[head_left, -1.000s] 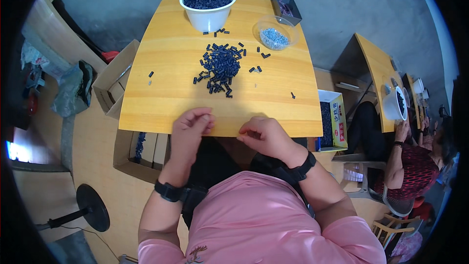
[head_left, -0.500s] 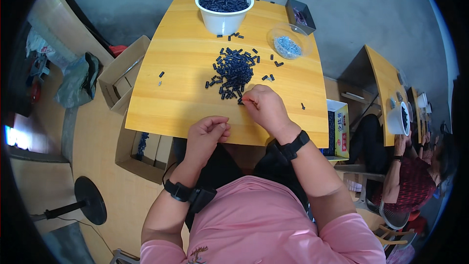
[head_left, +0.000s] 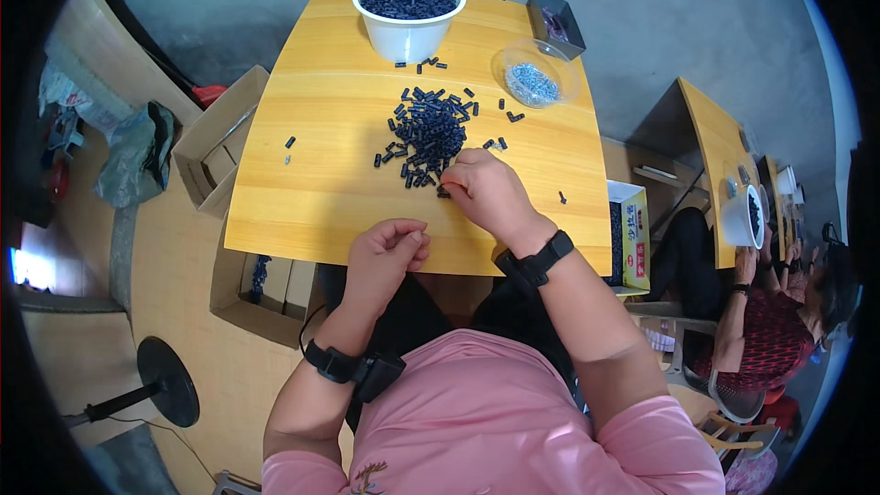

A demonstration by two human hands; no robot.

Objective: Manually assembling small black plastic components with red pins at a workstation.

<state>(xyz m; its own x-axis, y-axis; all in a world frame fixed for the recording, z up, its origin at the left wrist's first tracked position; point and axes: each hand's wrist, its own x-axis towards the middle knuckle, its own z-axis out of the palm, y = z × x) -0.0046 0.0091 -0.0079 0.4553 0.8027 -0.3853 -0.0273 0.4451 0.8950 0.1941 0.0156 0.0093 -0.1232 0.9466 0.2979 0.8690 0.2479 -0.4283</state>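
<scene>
A loose pile of small black tube-shaped plastic pieces (head_left: pixel 429 128) lies mid-table. My right hand (head_left: pixel 490 188) is at the pile's near right edge, thumb and fingers pinched by a black piece; whether it is gripped I cannot tell. Closer to the table's front edge is my left hand (head_left: pixel 390 252), closed with thumb against fingers; anything held there is hidden. Behind the pile stands a white tub (head_left: pixel 410 37) heaped with the same black pieces. A clear round bowl (head_left: pixel 566 82) at the back right contains small silvery metal parts (head_left: pixel 533 82).
Stray black pieces lie about the wooden table (head_left: pixel 302 202). At its far right corner sits a black tray (head_left: pixel 573 44). Open cardboard boxes (head_left: pixel 197 170) stand left of and below the table, a yellow carton (head_left: pixel 631 266) at its right. Further right, a person (head_left: pixel 756 339) sits at another table.
The whole view has shifted slightly, so the table appears a little further left. My hands keep nearly the same pose, the right still at the pile's near edge.
</scene>
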